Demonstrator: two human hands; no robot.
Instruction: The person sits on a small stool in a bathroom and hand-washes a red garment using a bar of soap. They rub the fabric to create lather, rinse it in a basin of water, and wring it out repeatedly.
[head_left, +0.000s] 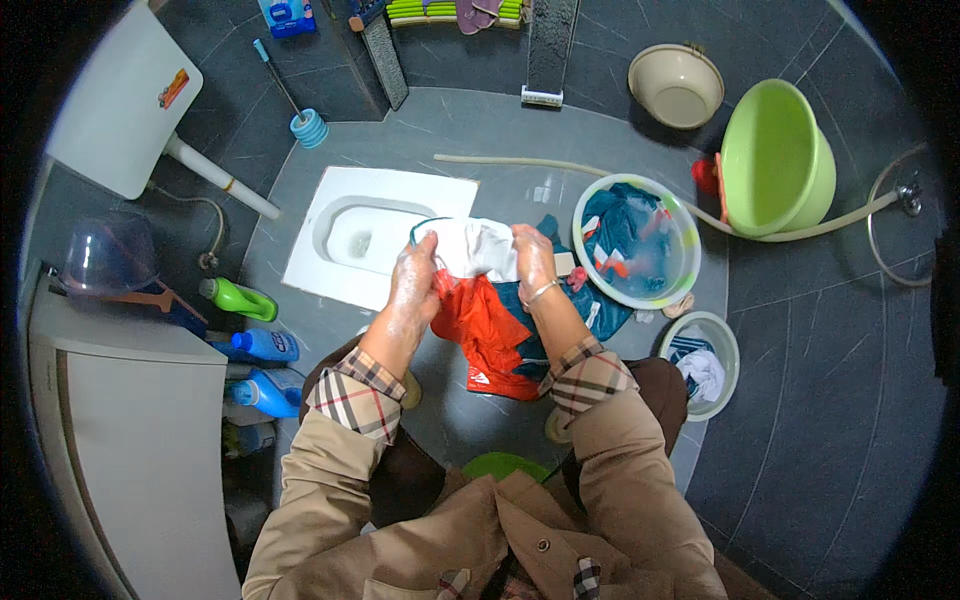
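My left hand (417, 279), wet with suds, grips one side of a garment with a white part (476, 247) and a red part (487, 330). The other side is in my right hand (534, 259), also sudsy, so the white part is spread between them. Red and dark teal cloth hangs below. More teal cloth (611, 315) lies on the floor on the right, beside a light block (564, 264), perhaps soap. A round basin (696, 255) holds teal, red and white clothes in cloudy water. Below it, a smaller bucket (731, 390) contains white and striped cloth.
A white squat toilet (300, 259) is set in the floor at left. Detergent bottles (270, 345) stand beside a washing machine (150, 420). A hose (517, 160) runs behind the basin. A green tub (821, 165) and a beige basin (679, 105) rest near the wall.
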